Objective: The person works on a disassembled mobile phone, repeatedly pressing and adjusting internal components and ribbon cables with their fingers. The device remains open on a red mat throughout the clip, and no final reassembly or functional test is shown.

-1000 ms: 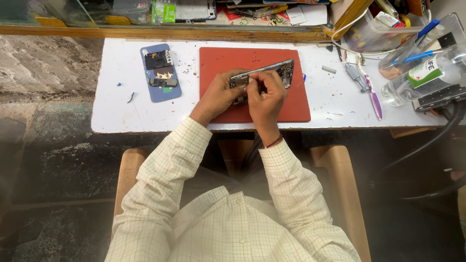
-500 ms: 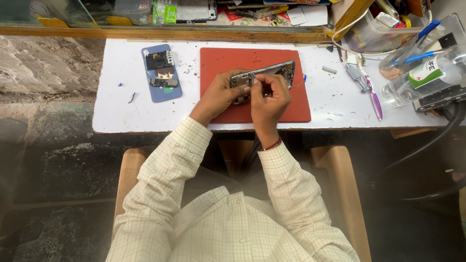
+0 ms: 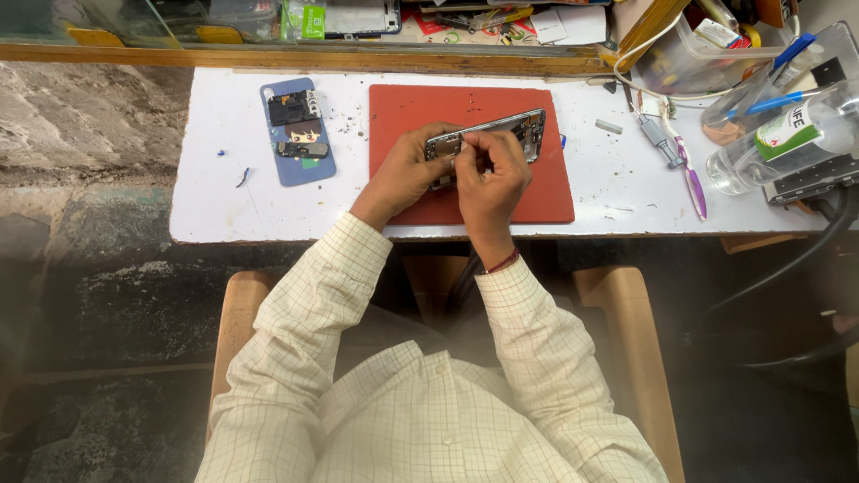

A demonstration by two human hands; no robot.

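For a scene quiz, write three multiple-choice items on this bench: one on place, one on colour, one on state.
1. Where does the blue phone cover lie?
A. left of the mat
B. on the mat
C. on the chair

2. What colour is the work mat?
A. green
B. red
C. black

3. How is the opened phone held?
A. lying untouched
B. one hand only
C. both hands on it

Answers:
1 A, it lies on the white table beside the mat's left edge.
2 B, the mat is plainly red.
3 C, the left hand and right hand both grip it.
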